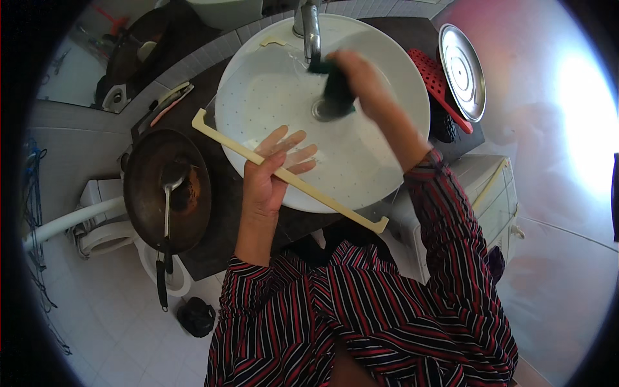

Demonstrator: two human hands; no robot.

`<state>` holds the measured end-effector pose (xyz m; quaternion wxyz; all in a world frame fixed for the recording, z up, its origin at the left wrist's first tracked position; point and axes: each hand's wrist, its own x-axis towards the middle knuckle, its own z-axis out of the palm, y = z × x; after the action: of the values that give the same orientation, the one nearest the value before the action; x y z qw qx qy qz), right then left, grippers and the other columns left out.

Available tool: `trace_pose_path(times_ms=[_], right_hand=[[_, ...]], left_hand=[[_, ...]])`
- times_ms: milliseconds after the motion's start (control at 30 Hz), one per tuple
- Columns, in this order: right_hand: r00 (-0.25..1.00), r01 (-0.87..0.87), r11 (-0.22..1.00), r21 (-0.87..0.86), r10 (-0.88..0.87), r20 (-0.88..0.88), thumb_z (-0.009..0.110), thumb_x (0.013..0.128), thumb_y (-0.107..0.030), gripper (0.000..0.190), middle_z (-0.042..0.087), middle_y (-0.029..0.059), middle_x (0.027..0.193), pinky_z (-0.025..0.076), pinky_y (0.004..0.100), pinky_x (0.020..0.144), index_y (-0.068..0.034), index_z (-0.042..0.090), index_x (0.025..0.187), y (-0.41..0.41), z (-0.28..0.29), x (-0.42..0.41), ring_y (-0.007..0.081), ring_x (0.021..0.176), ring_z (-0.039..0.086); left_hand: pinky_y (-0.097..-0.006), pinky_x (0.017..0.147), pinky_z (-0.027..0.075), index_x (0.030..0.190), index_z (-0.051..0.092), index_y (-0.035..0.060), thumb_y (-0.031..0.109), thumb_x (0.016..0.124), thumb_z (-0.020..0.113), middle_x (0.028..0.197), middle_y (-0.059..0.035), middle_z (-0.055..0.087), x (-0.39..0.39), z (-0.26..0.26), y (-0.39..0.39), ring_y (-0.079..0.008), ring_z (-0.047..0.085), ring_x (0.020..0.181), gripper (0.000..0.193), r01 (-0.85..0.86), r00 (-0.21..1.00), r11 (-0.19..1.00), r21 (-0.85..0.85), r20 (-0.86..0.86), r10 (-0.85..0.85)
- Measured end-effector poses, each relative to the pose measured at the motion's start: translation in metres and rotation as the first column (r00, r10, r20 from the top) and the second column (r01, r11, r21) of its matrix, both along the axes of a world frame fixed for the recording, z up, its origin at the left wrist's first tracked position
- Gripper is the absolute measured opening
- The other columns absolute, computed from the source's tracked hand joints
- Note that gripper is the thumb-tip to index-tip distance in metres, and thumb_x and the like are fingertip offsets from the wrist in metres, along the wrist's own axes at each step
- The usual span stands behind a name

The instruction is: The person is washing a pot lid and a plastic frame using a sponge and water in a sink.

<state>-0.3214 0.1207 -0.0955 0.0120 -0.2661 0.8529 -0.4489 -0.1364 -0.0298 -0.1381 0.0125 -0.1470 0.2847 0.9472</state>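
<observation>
My left hand (265,181) grips a clear panel (285,99) by its cream plastic edge strip (333,199). The thumb lies over the strip, and the spread fingers show through the panel from beneath. Small dots cover the panel, which lies tilted above a round white washbasin (421,109). A short cream piece (273,42) is at its far end. In my right hand (363,82) is a dark green cloth or scouring pad (337,92), blurred by motion. It hangs just below the chrome faucet (312,36), over the drain (320,110).
Left of the basin, a wok (140,193) holds a metal ladle (168,205). A red perforated basket (425,67) and a round metal lid (462,72) lean at the right. Below stands a white appliance (483,193). A black bag (196,317) sits on the tiled floor.
</observation>
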Motion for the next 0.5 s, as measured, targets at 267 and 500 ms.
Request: trace_pose_path(times_ms=[267, 500], right_hand=[[0.954, 0.141, 0.915, 0.377, -0.024, -0.299, 0.055, 0.091, -0.03, 0.044, 0.05, 0.0165, 0.132, 0.034, 0.0569, 0.103, -0.008, 0.053, 0.128, -0.016, -0.043, 0.01, 0.0329, 0.129, 0.043], [0.909, -0.218, 0.921, 0.323, 0.312, -0.276, 0.056, 0.089, -0.031, 0.052, 0.043, 0.0226, 0.14, 0.033, 0.0522, 0.105, -0.002, 0.05, 0.132, -0.068, -0.069, 0.057, 0.0406, 0.131, 0.038]], left_hand=[[-0.051, 0.085, 0.057, 0.135, 0.038, -0.012, -0.003, 0.083, 0.051, 0.127, -0.0316, 0.052, 0.004, 0.002, 0.0, -0.0486, 0.059, 0.109, 0.055, 0.035, 0.999, 0.996, -0.084, 0.015, -0.034], [-0.0508, 0.085, 0.058, 0.135, 0.037, -0.013, -0.005, 0.084, 0.05, 0.126, -0.0301, 0.052, 0.001, -0.008, -0.001, -0.0463, 0.061, 0.107, 0.054, 0.021, 0.998, 1.0, -0.018, -0.051, -0.022]])
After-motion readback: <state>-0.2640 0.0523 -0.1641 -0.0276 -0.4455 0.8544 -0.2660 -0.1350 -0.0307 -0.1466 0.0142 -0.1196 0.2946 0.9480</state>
